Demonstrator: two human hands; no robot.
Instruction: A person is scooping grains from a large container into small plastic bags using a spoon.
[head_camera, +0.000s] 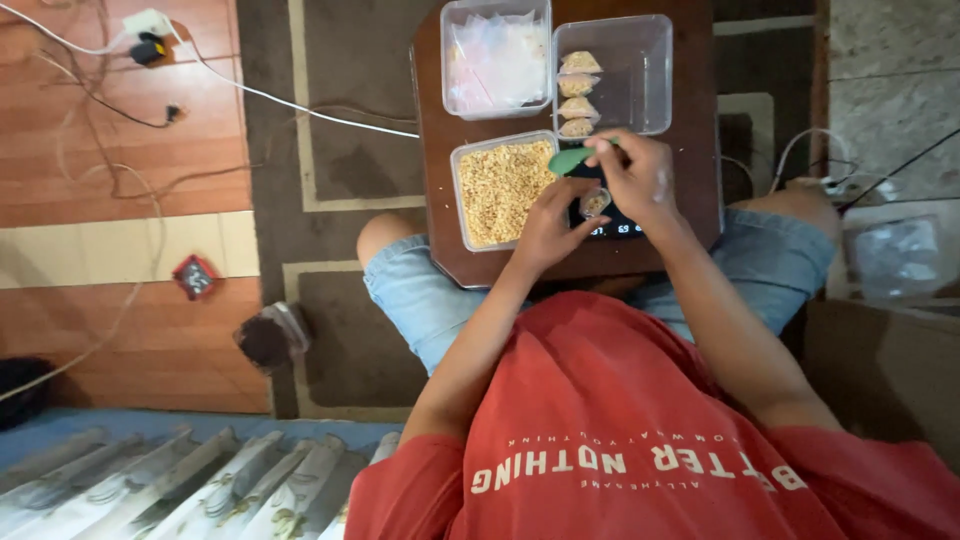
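Nearest to us lies the red shirt, then the denim shorts over both knees, which carry a dark brown surface across the lap.

Our left hand rests at the near edge of the surface. Its grip is pressed together, pinching a small clear bag partly filled with tan granules. We judge that the bag is held upright over the black scale so that its mouth stays open and its weight can be read. The scale sits under both hands and is largely hidden.

Our right hand is just beyond and above the bag. Its grip is closed around the handle of a green scoop, with the bowl of the scoop pointing left. The scoop lies between the bag and the supply container, which keeps the travel short.

To the left of the hands stands a clear container filled with tan granules, touching the near half of the surface. Farther out, a second clear container holds a row of four filled bags along its left wall. Beside it, a third container holds empty clear bags.

Beyond the surface we see a brown rug with a pale border. To the left is wooden floor, crossed by a white cable running to a plug. A small red object lies on the floor.
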